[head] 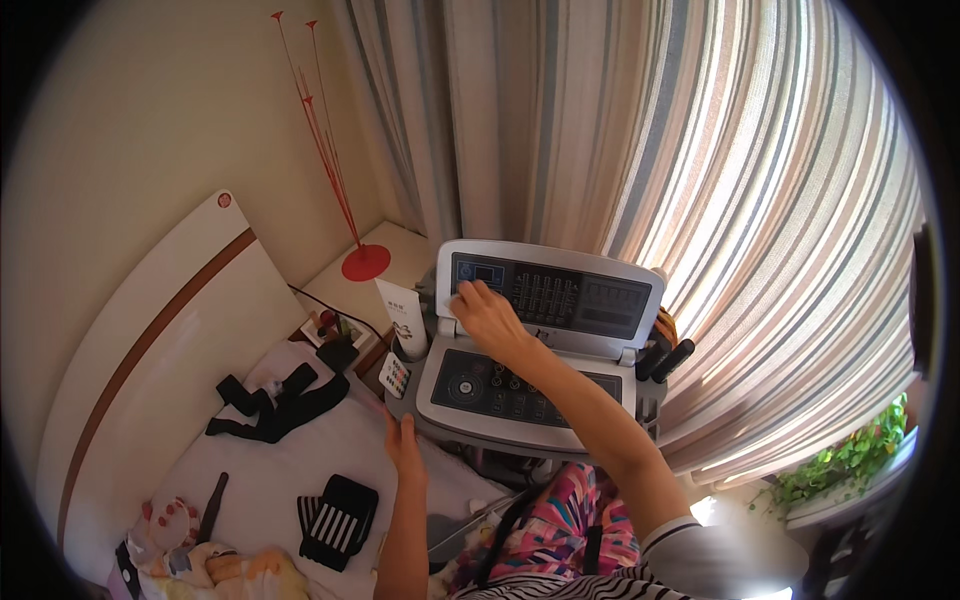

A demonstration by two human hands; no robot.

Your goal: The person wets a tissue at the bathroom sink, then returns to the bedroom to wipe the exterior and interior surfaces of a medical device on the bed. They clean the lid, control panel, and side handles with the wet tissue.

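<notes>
A grey and white electronic machine (427, 405) with a raised lid stands before me. My right hand (487, 315) reaches across to the left part of the lid's dark panel (611, 300), its fingers bunched close against it. Whether something thin is pinched in those fingers is hidden. Below the lid lies a control panel (517, 409) with a round dial (466, 387) and several buttons, partly covered by my right forearm. My left hand (405, 450) grips the machine's front left edge. Just above it are a small remote control (395, 375) and a white squeeze tube (403, 319) in a holder.
To the left, a bed (247, 480) bears black straps (300, 405), black striped pads (339, 525) and a dark comb-like tool (214, 506). A red stand (366, 262) is on the bedside table (405, 244). Striped curtains (540, 135) hang behind; black handpieces (671, 360) sit at the machine's right.
</notes>
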